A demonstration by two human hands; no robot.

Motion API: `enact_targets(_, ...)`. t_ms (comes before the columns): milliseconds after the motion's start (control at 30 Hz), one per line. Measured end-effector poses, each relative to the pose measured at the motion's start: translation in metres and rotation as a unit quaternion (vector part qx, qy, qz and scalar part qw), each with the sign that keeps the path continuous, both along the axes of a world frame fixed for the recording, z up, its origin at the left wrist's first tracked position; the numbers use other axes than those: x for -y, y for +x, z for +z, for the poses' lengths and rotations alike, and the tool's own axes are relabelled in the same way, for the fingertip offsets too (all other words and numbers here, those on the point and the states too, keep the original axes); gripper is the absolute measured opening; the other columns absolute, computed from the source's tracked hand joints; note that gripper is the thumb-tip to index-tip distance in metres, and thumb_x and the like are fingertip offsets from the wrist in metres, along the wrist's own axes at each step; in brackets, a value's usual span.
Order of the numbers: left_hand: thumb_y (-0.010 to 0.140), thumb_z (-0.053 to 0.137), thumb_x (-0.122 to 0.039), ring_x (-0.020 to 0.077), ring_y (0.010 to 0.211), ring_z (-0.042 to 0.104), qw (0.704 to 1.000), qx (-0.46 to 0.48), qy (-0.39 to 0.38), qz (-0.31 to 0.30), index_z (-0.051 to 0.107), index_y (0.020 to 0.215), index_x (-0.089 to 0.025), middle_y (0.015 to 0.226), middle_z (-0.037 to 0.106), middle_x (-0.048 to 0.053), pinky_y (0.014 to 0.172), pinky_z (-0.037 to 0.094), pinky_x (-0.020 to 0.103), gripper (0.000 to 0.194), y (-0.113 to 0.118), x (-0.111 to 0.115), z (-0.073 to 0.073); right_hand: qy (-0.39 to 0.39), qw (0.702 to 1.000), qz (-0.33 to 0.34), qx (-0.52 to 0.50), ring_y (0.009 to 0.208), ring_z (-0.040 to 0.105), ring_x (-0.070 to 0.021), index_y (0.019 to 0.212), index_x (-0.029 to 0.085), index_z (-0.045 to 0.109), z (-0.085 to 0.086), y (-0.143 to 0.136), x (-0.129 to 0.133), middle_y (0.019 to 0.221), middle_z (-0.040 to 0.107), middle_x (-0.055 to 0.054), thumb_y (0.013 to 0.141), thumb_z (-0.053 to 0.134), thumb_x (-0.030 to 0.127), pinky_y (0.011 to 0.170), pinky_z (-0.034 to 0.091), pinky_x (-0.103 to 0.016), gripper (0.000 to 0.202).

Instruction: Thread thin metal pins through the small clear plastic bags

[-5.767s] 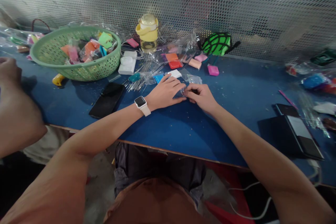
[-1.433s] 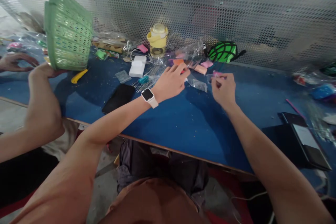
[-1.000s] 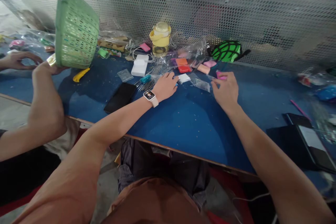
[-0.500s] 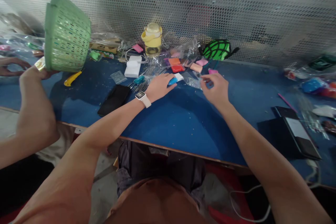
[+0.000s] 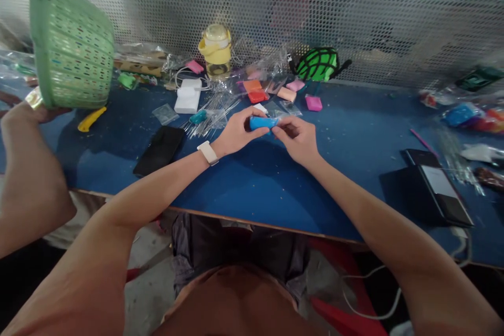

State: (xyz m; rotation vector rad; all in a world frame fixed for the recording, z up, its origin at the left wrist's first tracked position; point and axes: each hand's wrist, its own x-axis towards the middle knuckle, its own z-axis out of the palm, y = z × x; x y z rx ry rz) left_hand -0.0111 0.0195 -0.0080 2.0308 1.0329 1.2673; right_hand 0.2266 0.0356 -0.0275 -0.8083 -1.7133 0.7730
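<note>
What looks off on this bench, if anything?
The green basket at left: tipped on its side, rim facing left, above a co-worker's hand, rather than sitting upright on its base. Also, thin silvery strands lie loosely fanned out near the black phone, looking untidy. I see no clear damage.

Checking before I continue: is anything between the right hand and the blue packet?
Nothing visible is: the right hand pinches the right end of the blue packet, while the left hand holds the other end. The white piece lies beyond, not between.
</note>
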Motion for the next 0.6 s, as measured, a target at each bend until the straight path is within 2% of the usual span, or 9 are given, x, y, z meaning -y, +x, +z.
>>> enact_targets(133,0.102,0.078,-0.033,0.022,0.103,0.077,0.999,-0.033,-0.001,-0.003,0.072,0.121,-0.022,0.12,0.082,0.008,0.089,0.062,0.036,0.023,-0.001,0.004,-0.003,-0.006,1.0,-0.01,-0.007,0.076,0.077,-0.0225,0.098,0.027,0.086,0.001,-0.001,0.001,0.092,0.084,-0.004,0.093,0.087,0.079,0.074,0.066,-0.042,0.053)
enact_targets(200,0.104,0.074,-0.031,0.0244,0.112,0.079,0.997,-0.07,0.025,0.004,0.07,0.126,-0.022,0.125,0.082,0.01,0.099,0.063,0.04,0.025,0.0,0.008,-0.003,-0.01,1.0,-0.012,0.003,0.077,0.078,-0.0234,0.098,0.027,0.087,0.004,-0.003,0.003,0.092,0.084,-0.004,0.094,0.086,0.078,0.074,0.066,-0.043,0.051)
enact_targets(267,0.104,0.076,-0.033,0.0292,0.127,0.077,0.989,-0.131,0.06,0.022,0.067,0.137,-0.021,0.138,0.08,0.013,0.112,0.061,0.046,0.036,0.001,0.012,-0.002,-0.023,1.0,-0.009,0.005,0.077,0.078,-0.0235,0.097,0.027,0.087,0.005,-0.004,0.005,0.09,0.084,-0.004,0.094,0.087,0.077,0.074,0.066,-0.043,0.05)
enact_targets(367,0.104,0.081,-0.034,0.0375,0.143,0.071,0.963,-0.246,0.101,0.051,0.063,0.149,-0.02,0.151,0.075,0.017,0.121,0.056,0.055,0.051,0.003,0.017,0.002,-0.06,0.998,0.01,-0.014,0.071,0.076,-0.0225,0.093,0.027,0.084,0.006,-0.006,0.007,0.082,0.081,-0.003,0.091,0.09,0.079,0.072,0.065,-0.043,0.053)
enact_targets(467,0.108,0.079,-0.035,0.0404,0.142,0.071,0.939,-0.317,0.121,0.063,0.063,0.153,-0.016,0.151,0.074,0.021,0.119,0.058,0.057,0.051,0.003,0.018,0.004,-0.086,0.996,0.02,-0.013,0.067,0.073,-0.0218,0.088,0.027,0.081,0.007,-0.007,0.008,0.075,0.077,-0.002,0.088,0.09,0.083,0.07,0.064,-0.042,0.057)
enact_targets(600,0.115,0.071,-0.036,0.0382,0.14,0.073,0.926,-0.347,0.143,0.044,0.061,0.157,-0.011,0.152,0.073,0.023,0.119,0.061,0.054,0.051,0.002,0.017,0.004,-0.088,0.996,0.006,0.021,0.063,0.068,-0.0199,0.085,0.026,0.078,0.007,-0.005,0.008,0.072,0.075,-0.002,0.09,0.087,0.085,0.066,0.059,-0.04,0.06)
